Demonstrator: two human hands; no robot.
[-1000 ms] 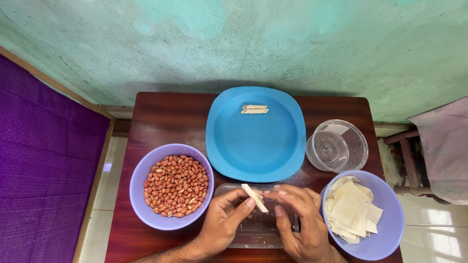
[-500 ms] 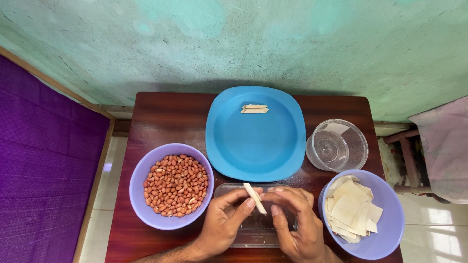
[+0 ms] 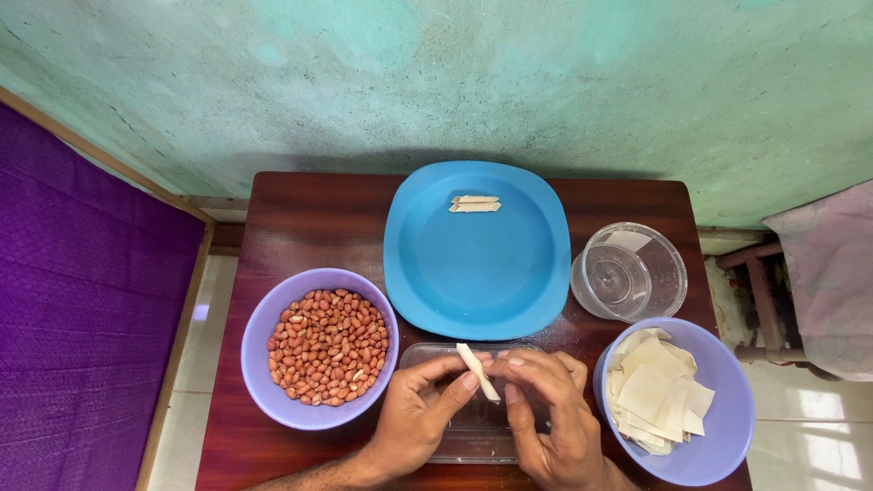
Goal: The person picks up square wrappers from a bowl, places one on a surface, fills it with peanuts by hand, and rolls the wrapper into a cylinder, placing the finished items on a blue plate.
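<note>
My left hand [image 3: 420,416] and my right hand [image 3: 546,414] meet over a clear plastic lid [image 3: 473,435] at the table's near edge. Between their fingertips they pinch a thin pale rolled wrapper [image 3: 476,369], tilted up toward the left. Left of the hands stands a lilac bowl of red-brown peanuts [image 3: 326,347]. To the right, a second lilac bowl [image 3: 718,436] holds several flat pale wrapper squares [image 3: 657,391]. Beyond the hands a blue square plate [image 3: 477,264] carries two finished rolls [image 3: 475,204] near its far rim.
A clear plastic cup [image 3: 629,271] stands on the dark wooden table [image 3: 309,218] right of the plate. A teal wall rises behind the table. Purple cloth [image 3: 82,318] hangs at the left, and a cloth-draped stool [image 3: 823,282] stands at the right.
Both hands have shifted their fingers slightly around the roll, and its tilt has changed a little. Bowls, plate and cup have not moved.
</note>
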